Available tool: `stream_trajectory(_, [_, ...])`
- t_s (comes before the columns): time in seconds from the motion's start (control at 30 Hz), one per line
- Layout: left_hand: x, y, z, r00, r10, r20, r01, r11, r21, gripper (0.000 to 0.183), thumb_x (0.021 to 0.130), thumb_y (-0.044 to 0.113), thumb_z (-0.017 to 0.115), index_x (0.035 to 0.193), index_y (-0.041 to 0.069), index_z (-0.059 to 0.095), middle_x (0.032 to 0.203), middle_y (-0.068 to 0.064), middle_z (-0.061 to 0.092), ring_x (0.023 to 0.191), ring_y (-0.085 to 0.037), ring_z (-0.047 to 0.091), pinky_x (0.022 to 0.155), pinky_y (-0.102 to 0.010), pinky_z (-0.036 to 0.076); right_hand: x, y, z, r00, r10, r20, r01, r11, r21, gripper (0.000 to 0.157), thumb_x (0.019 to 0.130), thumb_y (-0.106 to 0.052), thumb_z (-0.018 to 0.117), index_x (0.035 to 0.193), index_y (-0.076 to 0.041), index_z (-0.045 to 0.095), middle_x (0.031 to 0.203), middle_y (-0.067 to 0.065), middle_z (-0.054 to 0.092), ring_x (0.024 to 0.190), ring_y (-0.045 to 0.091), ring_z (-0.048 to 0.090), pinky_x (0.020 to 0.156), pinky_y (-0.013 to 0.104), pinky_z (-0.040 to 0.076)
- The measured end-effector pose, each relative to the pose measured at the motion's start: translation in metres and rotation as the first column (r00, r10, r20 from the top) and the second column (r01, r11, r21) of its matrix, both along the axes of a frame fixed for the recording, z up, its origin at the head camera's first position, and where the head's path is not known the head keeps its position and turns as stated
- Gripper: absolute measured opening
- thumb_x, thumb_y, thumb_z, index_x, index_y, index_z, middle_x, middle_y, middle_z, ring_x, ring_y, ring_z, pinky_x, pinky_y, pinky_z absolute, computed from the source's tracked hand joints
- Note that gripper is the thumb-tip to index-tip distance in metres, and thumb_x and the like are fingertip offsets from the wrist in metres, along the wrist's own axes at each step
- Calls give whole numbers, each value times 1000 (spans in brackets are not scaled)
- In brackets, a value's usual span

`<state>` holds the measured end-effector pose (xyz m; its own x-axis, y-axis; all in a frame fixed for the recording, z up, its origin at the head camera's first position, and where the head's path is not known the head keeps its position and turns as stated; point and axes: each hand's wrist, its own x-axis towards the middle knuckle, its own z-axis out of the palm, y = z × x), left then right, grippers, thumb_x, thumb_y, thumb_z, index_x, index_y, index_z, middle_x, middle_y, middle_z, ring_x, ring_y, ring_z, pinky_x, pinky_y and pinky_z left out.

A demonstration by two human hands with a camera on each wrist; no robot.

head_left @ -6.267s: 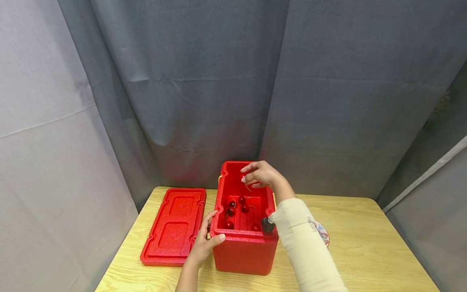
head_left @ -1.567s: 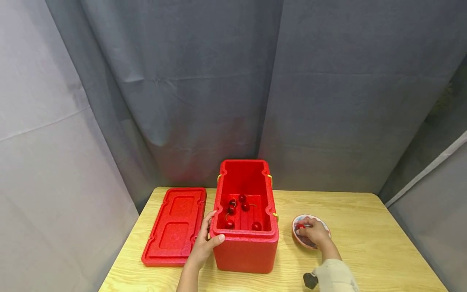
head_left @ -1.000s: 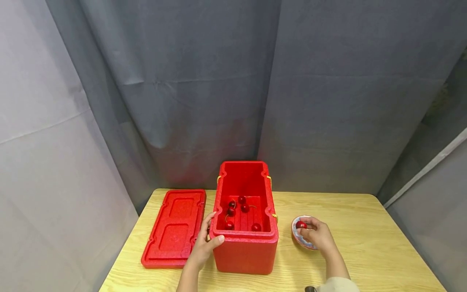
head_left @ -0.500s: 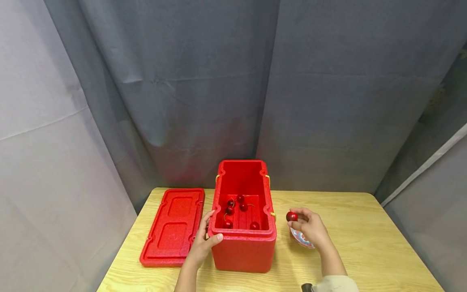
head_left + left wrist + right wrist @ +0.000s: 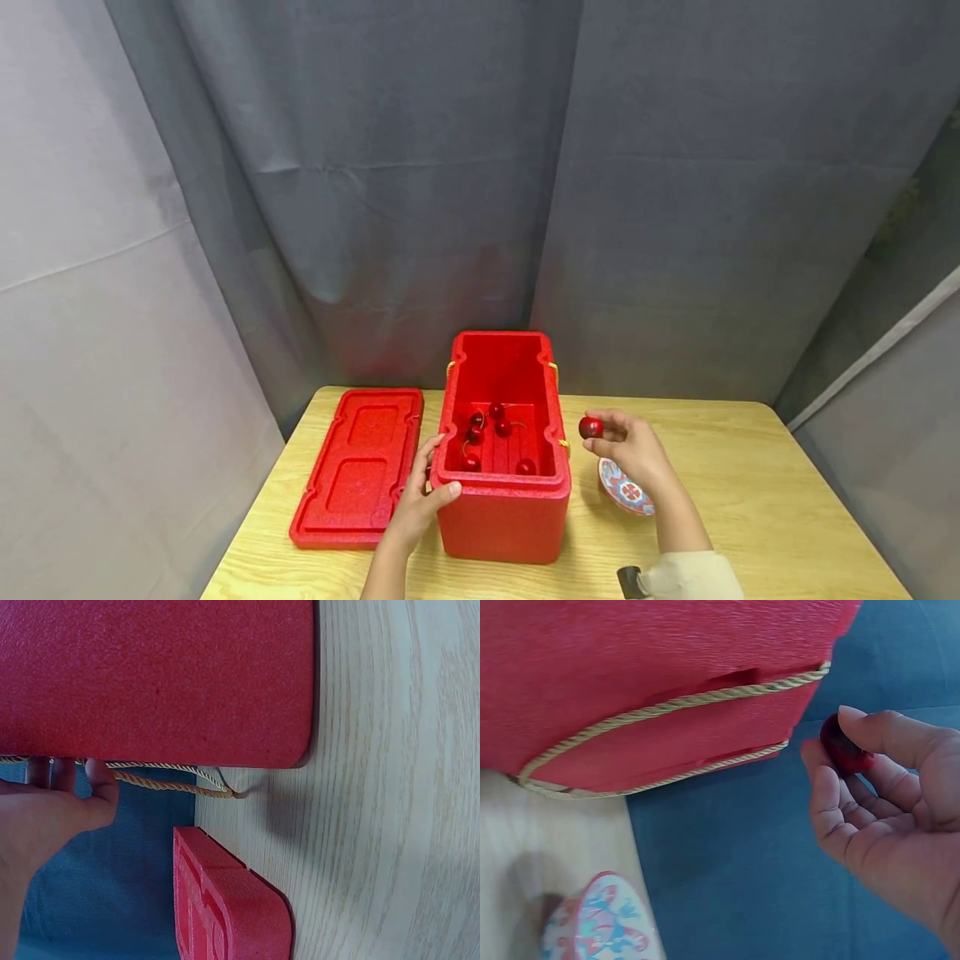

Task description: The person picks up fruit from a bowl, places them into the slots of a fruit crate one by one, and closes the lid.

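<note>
The red foam box (image 5: 504, 525) stands uncovered on the table in the head view. Several red cherries (image 5: 471, 462), some with stems, lie on its floor. My left hand (image 5: 412, 508) grips the near left corner, thumb on the front rim and fingers along the side; the left wrist view has this hand (image 5: 56, 806) against the box wall. My right hand (image 5: 637, 457) pinches a dark red cherry (image 5: 591, 427) between thumb and fingers, in the air right of the box. Below that hand sits a small patterned bowl (image 5: 628, 492), partly hidden by it.
The box's red lid (image 5: 358, 467) lies flat on the wooden table (image 5: 765, 500), left of the box. Yellow rope handles (image 5: 667, 709) hang along the box's sides. Grey curtains (image 5: 420, 167) rise behind the table.
My right hand went from over the box to the bowl, took hold of a cherry there, and lifted it up and left. The left hand keeps its place on the box.
</note>
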<state>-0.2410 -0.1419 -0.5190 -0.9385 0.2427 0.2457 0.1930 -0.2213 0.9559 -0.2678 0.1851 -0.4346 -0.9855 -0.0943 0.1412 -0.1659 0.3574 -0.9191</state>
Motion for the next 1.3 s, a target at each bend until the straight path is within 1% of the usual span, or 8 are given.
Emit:
stream_trajectory(0.2, [-1,0,0,1000,0,-4,0,1000,-5,70,82,11,63,142,18,28,129,-25,32,110,-28,48,88,-38,43,-4,-1,23,998,45,-45,-44,998,41,41,79,-3,72,117,6,59,101,17,65,86,26,62,71,24,50])
stream_trajectory(0.43, [-1,2,-1,1000,-13,-21,13,1000,-6,70,83,12,62,142,17,27,128,-24,33,110,-28,48,89,-38,43,-7,-2,44,989,128,-69,-124,991,57,41,77,-4,74,114,8,60,97,18,66,81,25,64,70,27,52])
stream_trajectory(0.6, [-1,2,-2,1000,-13,-18,13,1000,3,70,82,13,62,142,18,27,128,-28,30,110,-27,49,88,-37,43,-12,-6,53,983,166,-73,-161,985,67,40,79,-5,73,114,8,60,98,17,65,82,24,64,73,30,52])
stream_trajectory(0.73, [-1,2,-3,1000,-8,-9,8,1000,0,70,82,14,63,142,19,28,129,-30,29,109,-28,49,88,-38,44,-16,-9,60,979,186,-85,-177,979,99,39,80,-6,72,114,7,60,98,15,65,81,24,63,71,29,52])
stream_trajectory(0.87, [-1,3,-3,1000,2,-4,-2,1000,-10,70,82,14,63,142,19,28,130,-29,29,110,-28,48,88,-38,44,-19,-14,71,973,204,-108,-190,974,125,39,80,-6,71,115,6,59,98,15,65,81,25,62,70,28,52])
stream_trajectory(0.97, [-1,3,-2,1000,1,-6,-1,1000,-13,70,82,14,63,142,19,28,129,-28,30,110,-28,48,88,-38,44,-22,-17,77,972,209,-111,-196,973,121,39,80,-4,71,115,6,59,99,16,64,82,26,62,70,27,52])
stream_trajectory(1.13, [0,2,-1,1000,0,-9,0,1000,-1,69,82,12,62,142,18,28,129,-25,32,110,-28,48,88,-38,43,-29,-22,85,970,225,-97,-211,968,133,38,80,-4,71,115,5,60,98,15,65,83,26,62,71,28,52])
stream_trajectory(1.3, [-1,1,-1,1000,1,-21,-1,1000,7,68,83,11,62,142,17,28,128,-25,33,110,-28,49,88,-37,44,-39,-31,92,959,276,-69,-263,952,159,35,80,-2,69,114,4,61,96,12,66,84,26,62,72,32,52])
